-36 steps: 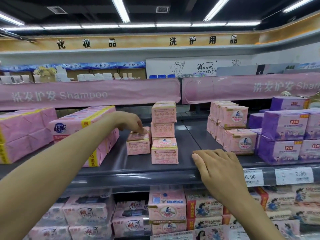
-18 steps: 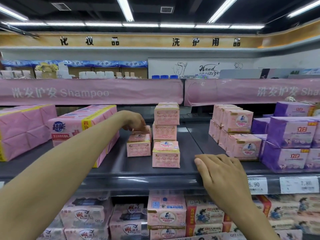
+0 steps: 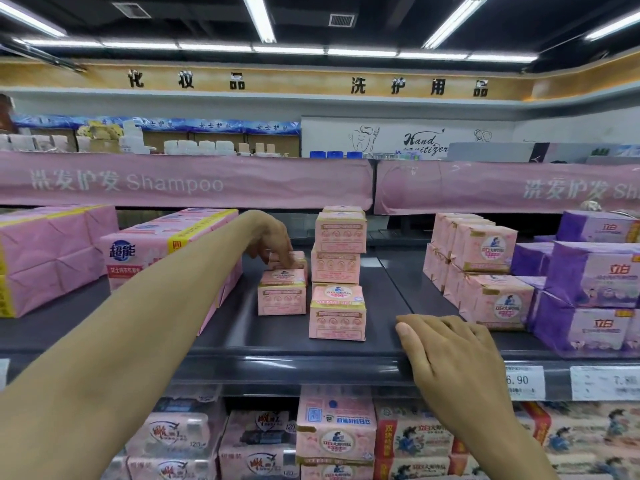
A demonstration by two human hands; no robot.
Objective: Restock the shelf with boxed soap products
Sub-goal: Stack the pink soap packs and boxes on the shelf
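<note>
Head view: left hand (image 3: 272,237), grip released, touches forward-facing soap box (image 3: 281,297); right hand (image 3: 450,351) flat on shelf (image 3: 277,344).

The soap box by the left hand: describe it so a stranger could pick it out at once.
Under the pink Shampoo banner, a tall column of pink boxes stands midway along the dark shelf. Just left of it sits the low pink box, beneath the fingertips of the left hand; unlike the column, nothing is stacked on it.

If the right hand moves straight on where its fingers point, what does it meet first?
Probably nothing soon: the right hand faces the bare shelf gap between the box stack and the pink packs; depth is unclear.
</note>
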